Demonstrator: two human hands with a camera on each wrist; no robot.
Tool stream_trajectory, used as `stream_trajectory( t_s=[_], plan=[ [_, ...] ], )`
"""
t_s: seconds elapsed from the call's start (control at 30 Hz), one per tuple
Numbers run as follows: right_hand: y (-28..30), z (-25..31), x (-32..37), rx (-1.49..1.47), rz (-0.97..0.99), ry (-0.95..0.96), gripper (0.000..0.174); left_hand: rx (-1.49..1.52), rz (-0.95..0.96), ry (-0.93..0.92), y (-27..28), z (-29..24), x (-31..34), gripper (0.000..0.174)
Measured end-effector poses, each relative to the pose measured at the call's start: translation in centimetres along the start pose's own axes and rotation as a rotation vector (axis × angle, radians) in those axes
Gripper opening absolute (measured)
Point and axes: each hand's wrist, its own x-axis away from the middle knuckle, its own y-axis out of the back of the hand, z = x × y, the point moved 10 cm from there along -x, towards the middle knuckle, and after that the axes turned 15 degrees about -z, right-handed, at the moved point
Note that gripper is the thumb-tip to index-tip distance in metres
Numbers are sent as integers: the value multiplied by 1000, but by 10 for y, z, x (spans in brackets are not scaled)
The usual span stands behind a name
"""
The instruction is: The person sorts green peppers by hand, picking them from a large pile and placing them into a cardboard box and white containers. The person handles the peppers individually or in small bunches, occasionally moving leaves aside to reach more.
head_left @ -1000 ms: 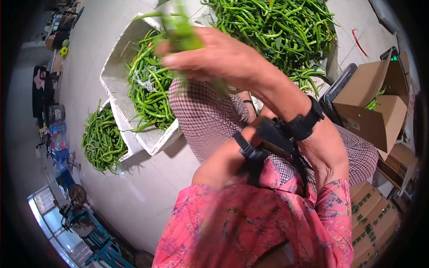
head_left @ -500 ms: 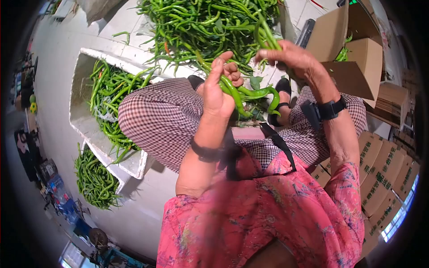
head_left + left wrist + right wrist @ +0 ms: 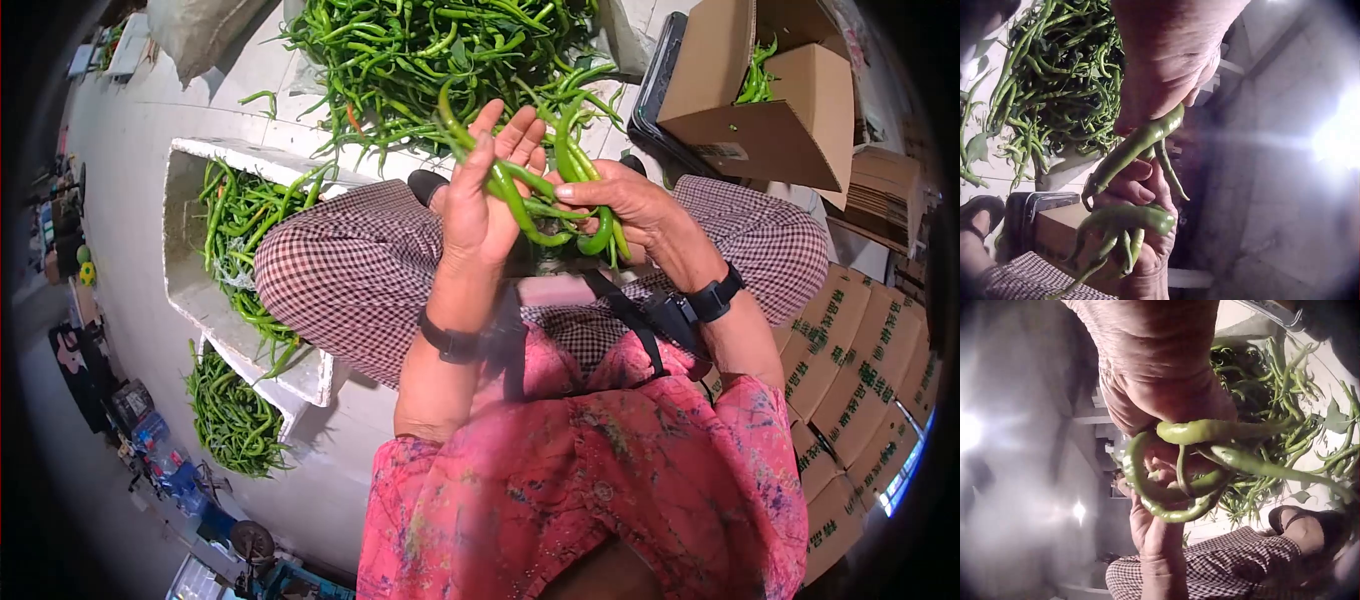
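Palm up, the left hand [image 3: 478,215] holds several long green peppers [image 3: 515,205] across its palm, thumb against them and fingers partly extended. Close beside it, the right hand [image 3: 640,208] grips more green peppers [image 3: 568,150] between thumb and fingers, some ends hanging below. In the left wrist view, a pepper [image 3: 1138,145] juts from under the left hand [image 3: 1169,56], with the right hand [image 3: 1147,250] behind other peppers. The right wrist view has curved peppers [image 3: 1138,472] below the right hand [image 3: 1154,369]; they partly hide the left hand [image 3: 1157,537].
A big pepper heap [image 3: 430,60] lies ahead on the floor. Peppers fill part of a white foam box [image 3: 185,240] at left, with another pile [image 3: 230,420] nearer. An open cardboard box [image 3: 750,150] stands at right, above flattened printed cartons [image 3: 850,370]. Checkered knees flank the hands.
The right hand has come from the far left, past the heap, to beside the left hand, peppers in its grip. The left hand's fingers have straightened somewhat. The head view has shifted.
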Motion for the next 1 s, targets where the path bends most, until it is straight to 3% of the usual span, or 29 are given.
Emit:
stream_trajectory(
  t_s=[0.07, 0.13, 0.27, 0.33, 0.5, 0.6, 0.67, 0.73, 0.8, 0.87, 1.0],
  plan=[
    [14, 7, -2, -58, -124, 70, 27, -25, 4, -1, -1, 1, -1, 49],
    [18, 11, 1, -89, -124, 89, 27, -137, 72, -43, -3, 2, -2, 49],
    [30, 3, -4, -205, -194, 114, 22, -156, -87, -18, 2, 19, 2, 49],
    [34, -1, -12, -255, -253, 147, 19, -343, -29, -22, -4, 32, 6, 47],
    [41, -1, -10, -165, -349, 180, 14, -591, -172, -151, 11, 13, 8, 27],
    [60, 2, -6, -140, -471, 211, 13, -671, -142, -228, 5, 8, 10, 20],
    [62, 2, -7, -272, -390, 192, 17, -807, -84, -314, -6, 8, 14, 18],
    [50, 12, -7, -495, -198, 228, 25, -1129, -5, -503, -27, 6, 23, 18],
    [45, 16, -7, -556, -99, 250, 31, -1179, 44, -609, -40, 0, 28, 18],
    [32, 27, 4, -592, -135, 266, 31, -1288, 159, -967, -59, -8, 42, 22],
    [47, 17, -12, -570, -115, 235, 36, -1370, 235, -936, -83, 3, 65, 26]
  ],
)
